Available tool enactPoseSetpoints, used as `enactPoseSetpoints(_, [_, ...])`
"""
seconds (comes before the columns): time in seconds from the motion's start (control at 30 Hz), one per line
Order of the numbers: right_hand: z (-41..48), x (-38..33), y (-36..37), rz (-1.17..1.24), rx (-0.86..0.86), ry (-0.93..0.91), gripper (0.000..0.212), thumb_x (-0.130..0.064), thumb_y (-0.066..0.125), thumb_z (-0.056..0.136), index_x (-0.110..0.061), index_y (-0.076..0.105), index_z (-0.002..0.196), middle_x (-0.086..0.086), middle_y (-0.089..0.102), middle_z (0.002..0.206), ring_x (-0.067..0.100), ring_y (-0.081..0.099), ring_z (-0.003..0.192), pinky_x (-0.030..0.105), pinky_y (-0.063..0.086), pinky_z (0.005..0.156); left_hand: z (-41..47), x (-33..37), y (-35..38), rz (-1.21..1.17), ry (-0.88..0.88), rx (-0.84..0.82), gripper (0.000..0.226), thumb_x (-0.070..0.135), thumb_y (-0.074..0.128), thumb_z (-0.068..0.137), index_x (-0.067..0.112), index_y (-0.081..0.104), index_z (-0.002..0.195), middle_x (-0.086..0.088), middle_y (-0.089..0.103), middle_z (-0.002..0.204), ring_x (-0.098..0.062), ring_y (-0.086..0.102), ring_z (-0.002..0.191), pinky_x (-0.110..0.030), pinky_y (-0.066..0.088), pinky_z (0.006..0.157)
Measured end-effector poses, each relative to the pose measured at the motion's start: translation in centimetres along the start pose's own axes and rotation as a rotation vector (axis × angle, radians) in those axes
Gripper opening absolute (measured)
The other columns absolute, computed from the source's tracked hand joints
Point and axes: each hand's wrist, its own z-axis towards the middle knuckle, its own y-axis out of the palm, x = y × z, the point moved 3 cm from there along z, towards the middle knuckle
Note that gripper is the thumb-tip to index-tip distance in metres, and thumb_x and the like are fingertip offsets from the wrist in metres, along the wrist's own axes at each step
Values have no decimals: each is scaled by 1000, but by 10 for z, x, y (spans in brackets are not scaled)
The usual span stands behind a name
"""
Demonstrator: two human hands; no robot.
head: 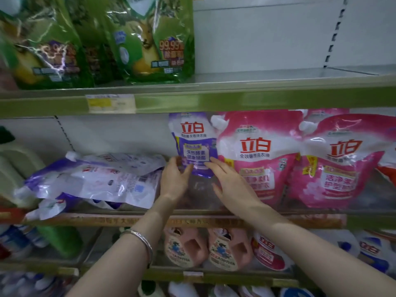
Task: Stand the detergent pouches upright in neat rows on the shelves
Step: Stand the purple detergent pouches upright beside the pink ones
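A purple and white detergent pouch [194, 142] stands upright on the middle shelf [192, 219], next to two upright pink pouches [257, 159] [340, 163]. My left hand [174, 179] holds the purple pouch's lower left edge, thumb on its front. At the lower right edge my right hand [229, 179] touches it with fingers spread. To the left, several purple pouches [92, 179] lie flat in a heap on the same shelf.
Green pouches [150, 39] stand on the upper shelf [257, 97], with bare shelf to their right. Pink jugs [186, 247] and other bottles fill the lower shelf. A pale green jug [12, 168] sits at far left.
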Motion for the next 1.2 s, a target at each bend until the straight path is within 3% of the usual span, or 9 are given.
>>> enactPoseSetpoints(0.13, [47,-28,24,35,98,17,54,-7,50,90,-14,36,142,5,37,149,19,33,138,23,22,112,38,-18,-29,1,-30,-15,46,22,59,90,0,45,128,-14,59,122,-28,57,111,-32,43,91])
enactPoseSetpoints(0.33, [106,-13,74,148,194,360,73,-8,54,89,-9,12,149,13,9,158,26,9,146,29,12,117,108,-39,-33,-44,-93,-110,54,24,54,92,1,35,137,-22,47,137,-36,54,118,-44,47,96])
enactPoseSetpoints(0.43, [121,0,85,207,201,532,78,-12,54,91,-11,3,150,10,1,159,26,2,147,35,13,118,136,-37,-20,-71,-175,-172,54,23,50,94,-3,32,138,-22,42,142,-34,45,128,-35,39,103])
enactPoseSetpoints(0.57, [122,8,96,177,151,618,82,-15,53,91,-14,-4,150,11,-10,158,30,-1,147,41,17,118,159,-43,17,-269,-433,-217,50,16,57,86,-3,43,130,-17,53,133,-33,55,119,-39,50,94])
enactPoseSetpoints(0.63, [119,10,100,164,129,643,81,-17,52,91,-19,-4,150,11,-12,158,33,0,146,44,19,117,163,-47,34,-407,-477,-245,55,12,59,80,-1,41,130,-18,53,131,-35,57,115,-46,52,90])
enactPoseSetpoints(0.77, [114,15,104,161,102,621,84,-20,55,90,-23,-4,149,11,-17,157,32,-7,146,44,16,118,155,-48,42,-509,-349,-251,42,8,59,84,6,48,125,-11,60,118,-30,59,108,-42,50,94])
enactPoseSetpoints(0.9, [112,20,112,211,110,583,91,-32,62,86,-29,-4,149,7,-23,155,30,-5,146,50,20,116,154,-57,49,-520,-257,-259,34,7,55,90,1,48,122,-20,59,123,-34,58,111,-43,48,91])
enactPoseSetpoints(1.03, [112,22,115,249,113,586,95,-39,65,82,-35,-4,148,2,-24,156,29,-3,146,49,17,116,154,-66,46,-258,-78,-188,22,12,56,90,-2,55,107,-24,62,111,-36,59,105,-40,46,88])
enactPoseSetpoints(1.2, [114,24,119,314,142,517,101,-40,72,77,-33,1,149,1,-20,157,25,-3,147,52,20,115,140,-65,37,-35,60,-50,25,13,55,90,-8,57,103,-29,56,106,-40,54,99,-38,39,83])
